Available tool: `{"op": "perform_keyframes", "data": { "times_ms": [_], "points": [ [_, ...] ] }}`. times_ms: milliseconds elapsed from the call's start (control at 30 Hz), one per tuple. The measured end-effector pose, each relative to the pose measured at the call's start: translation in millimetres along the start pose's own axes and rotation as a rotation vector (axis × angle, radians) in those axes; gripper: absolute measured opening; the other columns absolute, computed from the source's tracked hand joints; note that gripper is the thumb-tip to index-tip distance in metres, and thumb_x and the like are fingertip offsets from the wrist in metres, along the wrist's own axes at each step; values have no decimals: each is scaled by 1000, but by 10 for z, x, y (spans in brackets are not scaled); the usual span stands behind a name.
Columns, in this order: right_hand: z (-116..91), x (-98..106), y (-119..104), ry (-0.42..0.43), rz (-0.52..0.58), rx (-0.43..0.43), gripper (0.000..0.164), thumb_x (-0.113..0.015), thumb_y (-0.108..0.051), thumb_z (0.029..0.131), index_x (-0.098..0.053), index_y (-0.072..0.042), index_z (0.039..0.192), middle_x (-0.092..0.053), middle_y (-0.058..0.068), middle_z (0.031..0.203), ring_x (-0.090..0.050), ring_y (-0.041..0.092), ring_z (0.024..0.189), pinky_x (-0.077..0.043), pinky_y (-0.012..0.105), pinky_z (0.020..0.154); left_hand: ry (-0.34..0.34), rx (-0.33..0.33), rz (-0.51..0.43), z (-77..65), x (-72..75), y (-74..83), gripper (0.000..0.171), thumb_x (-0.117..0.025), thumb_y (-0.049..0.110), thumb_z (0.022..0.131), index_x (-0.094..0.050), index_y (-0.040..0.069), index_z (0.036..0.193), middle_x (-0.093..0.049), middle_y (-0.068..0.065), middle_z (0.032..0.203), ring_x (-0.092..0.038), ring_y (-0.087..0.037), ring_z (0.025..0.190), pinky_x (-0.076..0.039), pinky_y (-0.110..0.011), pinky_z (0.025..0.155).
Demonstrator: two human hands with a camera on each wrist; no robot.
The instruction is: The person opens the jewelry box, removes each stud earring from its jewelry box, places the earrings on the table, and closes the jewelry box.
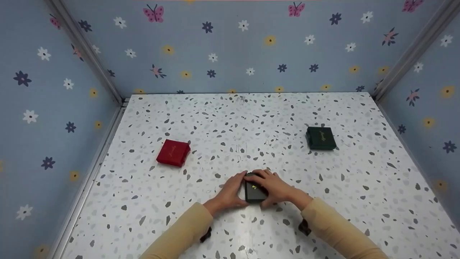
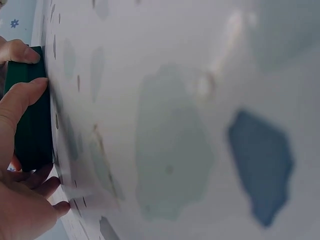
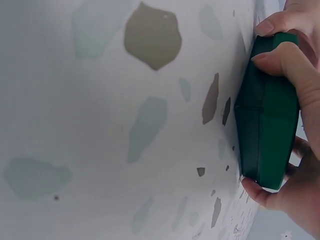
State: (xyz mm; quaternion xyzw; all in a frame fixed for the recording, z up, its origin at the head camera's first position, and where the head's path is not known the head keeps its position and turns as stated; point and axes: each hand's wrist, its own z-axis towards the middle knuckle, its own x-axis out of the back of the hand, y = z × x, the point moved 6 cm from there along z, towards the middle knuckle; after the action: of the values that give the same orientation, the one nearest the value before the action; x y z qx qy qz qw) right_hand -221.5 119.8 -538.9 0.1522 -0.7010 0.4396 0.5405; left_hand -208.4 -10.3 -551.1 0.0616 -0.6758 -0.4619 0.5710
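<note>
The held box looks blackish overhead, green in wrist views.

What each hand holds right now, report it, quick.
Left hand: holding the nearest dark green box, at its left side.
Right hand: holding that same box, at its right side.

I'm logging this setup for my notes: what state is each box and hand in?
Red box: looks closed, on the table, untouched.
Far green box: looks closed, on the table, untouched.
Near green box: looks closed, between both hands.
Left hand: holds the near box's left side.
Right hand: holds its right side.
</note>
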Motion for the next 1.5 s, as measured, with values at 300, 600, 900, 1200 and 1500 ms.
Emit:
{"op": "perform_keyframes", "data": {
  "times_ms": [300,600,900,1200,1500],
  "points": [
    [-17,15,-1,14,23,20,96,-77,-32,56,-29,-25,139,-29,7,137,-32,25,117,-34,46,86,-5,23,12,4,-10,-18,102,-81,19,57,-21,-3,137,-35,-15,134,-33,-29,122,-25,-39,103],
    [-48,39,-5,34,56,55,93,-79,-29,58,-31,-23,138,-29,12,137,-30,28,119,-33,49,89,20,0,8,15,-11,-6,102,-82,17,55,-23,-6,136,-40,-14,129,-37,-27,118,-28,-38,100],
    [-56,30,16,42,75,55,92,-78,-30,59,-32,-25,138,-29,11,138,-29,26,121,-32,48,91,49,-48,-5,-5,6,9,102,-82,16,54,-24,-6,135,-41,-14,128,-39,-26,116,-30,-38,99],
    [-51,35,18,41,82,54,92,-78,-28,58,-32,-24,138,-29,12,138,-28,27,122,-31,49,92,56,-54,-19,-13,9,-1,101,-81,17,54,-25,-5,135,-40,-14,129,-38,-26,117,-29,-38,99],
    [-51,47,6,36,85,43,92,-77,-27,59,-31,-25,138,-29,12,138,-29,26,122,-31,49,91,33,-1,-24,-10,-4,-18,100,-81,20,58,-23,-3,137,-40,-13,129,-37,-25,118,-29,-37,100]
  ]
}}
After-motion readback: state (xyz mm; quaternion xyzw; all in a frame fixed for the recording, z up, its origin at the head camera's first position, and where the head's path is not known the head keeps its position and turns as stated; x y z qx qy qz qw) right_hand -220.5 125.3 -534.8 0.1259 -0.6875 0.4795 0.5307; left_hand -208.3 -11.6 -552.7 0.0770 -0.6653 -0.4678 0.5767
